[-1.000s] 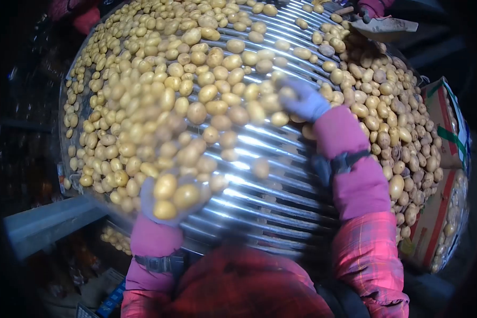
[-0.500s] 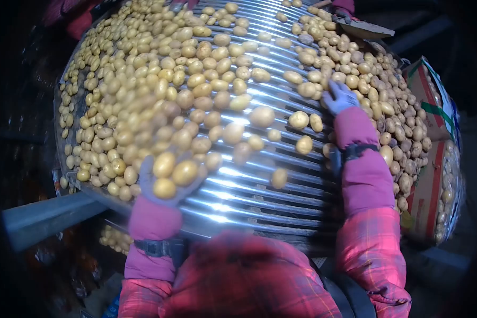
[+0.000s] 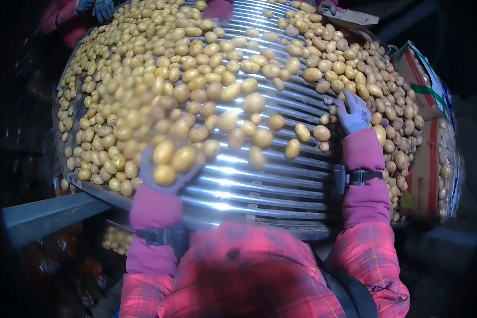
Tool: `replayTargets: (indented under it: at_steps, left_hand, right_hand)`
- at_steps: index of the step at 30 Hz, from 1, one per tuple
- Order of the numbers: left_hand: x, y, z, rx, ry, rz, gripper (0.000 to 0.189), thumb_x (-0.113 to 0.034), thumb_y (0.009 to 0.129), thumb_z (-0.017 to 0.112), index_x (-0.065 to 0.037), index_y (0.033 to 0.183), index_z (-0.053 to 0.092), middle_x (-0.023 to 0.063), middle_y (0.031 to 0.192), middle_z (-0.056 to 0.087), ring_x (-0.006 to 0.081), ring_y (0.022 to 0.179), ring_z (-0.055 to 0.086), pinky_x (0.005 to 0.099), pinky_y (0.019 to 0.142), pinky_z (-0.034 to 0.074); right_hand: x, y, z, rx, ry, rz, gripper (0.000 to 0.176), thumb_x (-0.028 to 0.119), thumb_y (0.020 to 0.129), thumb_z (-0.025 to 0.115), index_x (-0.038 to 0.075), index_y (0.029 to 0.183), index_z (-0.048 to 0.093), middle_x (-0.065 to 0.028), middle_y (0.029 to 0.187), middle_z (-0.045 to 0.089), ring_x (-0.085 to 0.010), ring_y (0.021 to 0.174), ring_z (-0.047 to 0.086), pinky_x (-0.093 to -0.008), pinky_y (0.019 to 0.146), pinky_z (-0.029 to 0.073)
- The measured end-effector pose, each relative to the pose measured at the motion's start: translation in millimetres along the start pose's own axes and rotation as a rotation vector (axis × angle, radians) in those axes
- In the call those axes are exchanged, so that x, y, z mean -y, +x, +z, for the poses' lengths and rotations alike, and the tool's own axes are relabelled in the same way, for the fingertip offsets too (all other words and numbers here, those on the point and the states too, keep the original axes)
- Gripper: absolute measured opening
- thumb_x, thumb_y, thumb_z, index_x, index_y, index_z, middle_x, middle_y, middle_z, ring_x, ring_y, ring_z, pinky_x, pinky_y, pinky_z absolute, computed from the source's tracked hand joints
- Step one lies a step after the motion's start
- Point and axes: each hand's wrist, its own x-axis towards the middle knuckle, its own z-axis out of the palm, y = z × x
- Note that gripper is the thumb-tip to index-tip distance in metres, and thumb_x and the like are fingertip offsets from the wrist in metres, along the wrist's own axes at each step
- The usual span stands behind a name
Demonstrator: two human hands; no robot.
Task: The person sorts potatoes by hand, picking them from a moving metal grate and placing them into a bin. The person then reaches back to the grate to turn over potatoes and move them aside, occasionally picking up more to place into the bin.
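Note:
Three potatoes [image 3: 165,175] rest in my left hand [image 3: 169,180], which is gloved, palm up and curled around them at the near left of the metal bar rack [image 3: 233,206]. My right hand [image 3: 353,114], in a light purple glove, lies at the near edge of the right-hand potato pile [image 3: 376,90]. Its thumb and fingers are apart, and no potato shows in its grasp. Loose potatoes [image 3: 302,132] lie on the bars between my hands. A large potato heap [image 3: 143,79] covers the left side of the rack.
Other people's gloved hands [image 3: 103,9] show at the top left and sleeves at the top edge. A flat board [image 3: 350,17] is at the top right. Boxes of bagged potatoes [image 3: 429,159] stand right. A metal beam [image 3: 53,214] juts out left.
My right hand has moved slightly down and to the right. Several loose potatoes on the bars have shifted. A co-worker's gloved hand now shows at the top left. My left hand still holds its potatoes.

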Motion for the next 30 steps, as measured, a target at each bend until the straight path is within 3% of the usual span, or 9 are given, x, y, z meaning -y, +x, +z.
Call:
replayTargets:
  at_steps: [3,14,16,18,19,22,23,25,30]
  left_hand:
    - [19.7,1.7,-3.0,-0.072,-1.149,-0.113,0.061,-0.052,0.089,0.041,-0.016,0.138,0.037,0.012,0.143,0.036,0.0357,0.131,0.033,0.0612,0.096,0.035]
    - [19.9,-2.6,0.8,-0.157,-0.989,-0.049,0.055,-0.048,0.093,0.033,-0.016,0.138,0.037,0.0113,0.144,0.033,0.0323,0.132,0.032,0.0604,0.093,0.038]
    - [22.0,-2.2,-2.6,-0.133,-0.858,0.007,0.055,-0.048,0.092,0.034,-0.017,0.137,0.038,0.0119,0.144,0.034,0.0325,0.132,0.033,0.0604,0.093,0.037]
    - [24.2,-2.8,-3.4,-0.076,-0.599,0.116,0.055,-0.049,0.091,0.036,-0.018,0.136,0.04,0.0132,0.143,0.035,0.0329,0.131,0.034,0.0602,0.094,0.037]
    - [-67.2,-18.1,19.3,-0.148,-0.699,0.144,0.05,0.007,0.08,0.062,0.005,0.122,0.036,0.0159,0.126,0.048,0.0216,0.107,0.055,0.0292,0.084,0.056]
    - [-46.0,-13.9,17.6,-0.222,-0.48,0.121,0.053,0.009,0.077,0.064,0.005,0.122,0.036,0.0154,0.124,0.049,0.0208,0.104,0.057,0.0283,0.083,0.057]
    - [-21.3,-9.5,10.6,-0.223,-0.48,0.122,0.053,0.009,0.077,0.064,0.005,0.122,0.036,0.0154,0.124,0.049,0.0208,0.104,0.057,0.0283,0.083,0.057]
    - [20.8,-2.1,-3.8,-0.081,-0.672,0.039,0.053,-0.047,0.092,0.036,-0.018,0.136,0.04,0.013,0.142,0.036,0.032,0.132,0.033,0.0592,0.095,0.037]
    - [8.8,-5.1,2.5,-0.156,-1.019,-0.022,0.054,-0.049,0.09,0.038,-0.018,0.135,0.042,0.0123,0.142,0.037,0.0305,0.132,0.034,0.059,0.097,0.035]
  right_hand:
    - [-4.3,-43.7,-13.0,0.006,-0.648,-0.212,0.044,0.04,0.077,0.063,0.018,0.116,0.062,-0.0113,0.114,0.06,-0.0311,0.108,0.053,-0.0417,0.087,0.044]
    - [117.7,-69.6,0.6,0.271,0.258,-0.412,0.035,0.032,0.077,0.059,0.013,0.106,0.062,-0.0127,0.1,0.062,-0.0323,0.091,0.059,-0.0441,0.08,0.044]
    - [106.5,-70.8,-0.9,0.08,0.653,-0.153,0.036,0.03,0.079,0.059,0.01,0.109,0.061,-0.0139,0.101,0.062,-0.0334,0.091,0.059,-0.0433,0.08,0.046]
    - [71.2,-56.4,-38.9,-0.013,0.348,0.053,0.037,0.029,0.081,0.058,0.01,0.112,0.06,-0.0139,0.102,0.062,-0.0348,0.091,0.059,-0.0421,0.079,0.048]
    - [26.0,-62.5,-37.9,0.002,0.154,0.096,0.037,0.032,0.081,0.058,0.014,0.114,0.06,-0.0132,0.104,0.062,-0.0336,0.094,0.059,-0.0421,0.081,0.046]
    - [-8.2,-89.3,-25.2,0.117,-0.218,0.154,0.039,0.038,0.081,0.056,0.019,0.115,0.06,-0.0106,0.11,0.061,-0.0311,0.1,0.057,-0.0431,0.086,0.043]
    - [-9.1,-95.3,-24.3,0.218,-0.393,0.18,0.041,0.041,0.08,0.055,0.022,0.116,0.059,-0.0089,0.113,0.06,-0.0299,0.104,0.056,-0.0441,0.088,0.041]
    - [9.3,-96.3,-25.0,0.252,-0.363,0.147,0.043,0.044,0.08,0.055,0.022,0.116,0.06,-0.0087,0.115,0.06,-0.0294,0.105,0.056,-0.0438,0.09,0.042]
    - [48.1,-81.5,-36.6,0.45,-0.193,-0.009,0.046,0.044,0.08,0.058,0.019,0.119,0.058,-0.0106,0.115,0.059,-0.032,0.105,0.054,-0.0429,0.092,0.041]
